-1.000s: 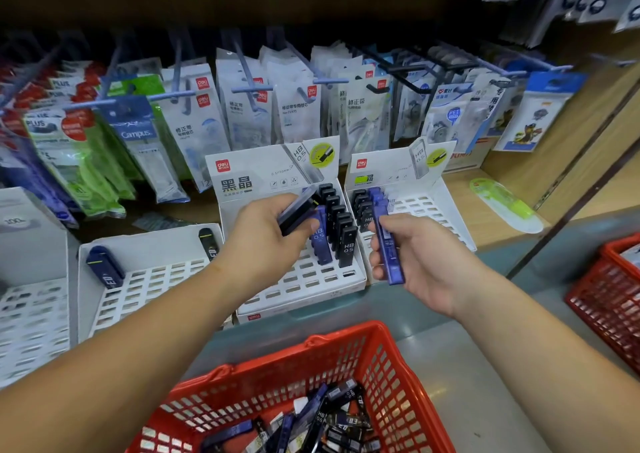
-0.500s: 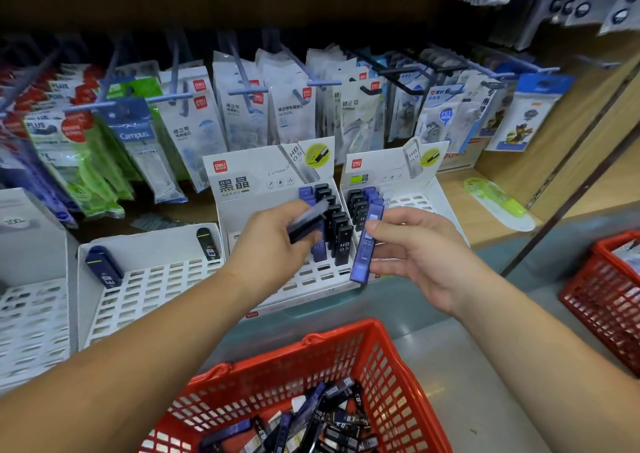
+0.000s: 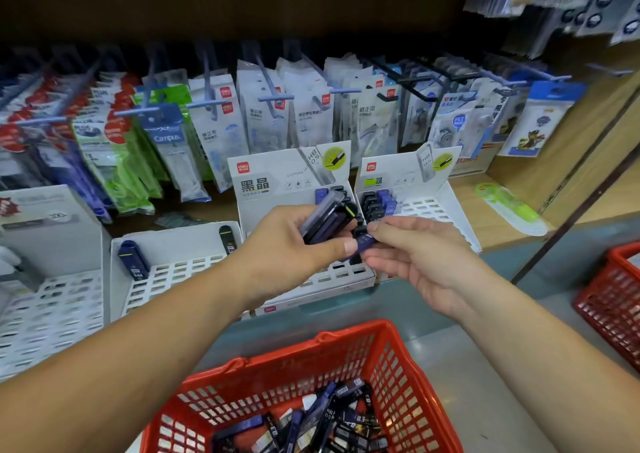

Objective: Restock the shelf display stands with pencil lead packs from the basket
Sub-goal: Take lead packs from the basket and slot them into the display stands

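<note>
My left hand grips a small bundle of pencil lead packs in front of the middle white display stand. My right hand pinches one blue lead pack by its end, right against my left thumb. The middle stand holds a row of black and blue packs, mostly hidden behind my hands. The right display stand holds several packs at its back left. The red basket below holds a heap of loose lead packs.
A white stand on the left holds two dark packs. Another white stand sits further left. Hanging stationery packets fill the pegs behind. A green correction tape lies on the wooden shelf. A second red basket stands at right.
My right hand has brought the blue pack left and down to meet my left hand. My left hand has stayed in front of the middle stand with its bundle.
</note>
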Demonstrator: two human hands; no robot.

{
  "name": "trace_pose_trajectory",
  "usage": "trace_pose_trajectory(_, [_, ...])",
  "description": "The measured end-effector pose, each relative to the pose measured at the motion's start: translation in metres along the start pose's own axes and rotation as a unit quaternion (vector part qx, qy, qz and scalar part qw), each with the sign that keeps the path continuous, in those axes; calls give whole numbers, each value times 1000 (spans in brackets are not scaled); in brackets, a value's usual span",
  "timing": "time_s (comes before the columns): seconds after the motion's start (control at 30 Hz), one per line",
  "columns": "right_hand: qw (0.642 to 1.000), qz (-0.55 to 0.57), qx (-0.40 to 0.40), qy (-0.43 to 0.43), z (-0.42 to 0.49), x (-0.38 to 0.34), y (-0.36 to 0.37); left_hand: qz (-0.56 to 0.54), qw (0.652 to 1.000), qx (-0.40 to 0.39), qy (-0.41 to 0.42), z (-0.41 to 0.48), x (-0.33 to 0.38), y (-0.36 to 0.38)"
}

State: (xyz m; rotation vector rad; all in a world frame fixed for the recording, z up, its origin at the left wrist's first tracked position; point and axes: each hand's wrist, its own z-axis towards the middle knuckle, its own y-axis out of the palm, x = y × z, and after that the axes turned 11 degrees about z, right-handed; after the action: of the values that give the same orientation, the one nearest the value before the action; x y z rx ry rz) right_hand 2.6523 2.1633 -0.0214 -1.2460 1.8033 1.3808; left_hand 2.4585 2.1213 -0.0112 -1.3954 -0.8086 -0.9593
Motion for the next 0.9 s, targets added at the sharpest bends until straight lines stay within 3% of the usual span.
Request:
trace_pose_trajectory(0.23, [994, 59, -7, 91, -4, 4, 6, 7, 999, -27, 17, -6, 13, -8])
trace_pose_trajectory(0.3, [996, 3, -12, 87, -4, 7, 5, 23, 1000, 1, 16, -4, 11, -7])
trace_pose_trajectory(0.37, [990, -128, -8, 54, -4, 11, 1, 35, 998, 59, 14, 0, 8, -7])
trace_pose_trajectory(0.47, [943, -322, 13, -80, 4, 19, -10, 101, 989, 108, 15, 7, 2, -8])
trace_pose_trajectory(0.6, [856, -470, 5, -214, 22, 23, -26, 148, 984, 95, -3, 14, -6, -2])
trace_pose_trajectory(0.7, [815, -536, -20, -219, 27, 25, -32, 185, 979, 90, -13, 18, -12, 4])
trace_pose_trajectory(0.9, [781, -590, -38, -203, 33, 29, -40, 225, 968, 110, 18, 28, -17, 4])
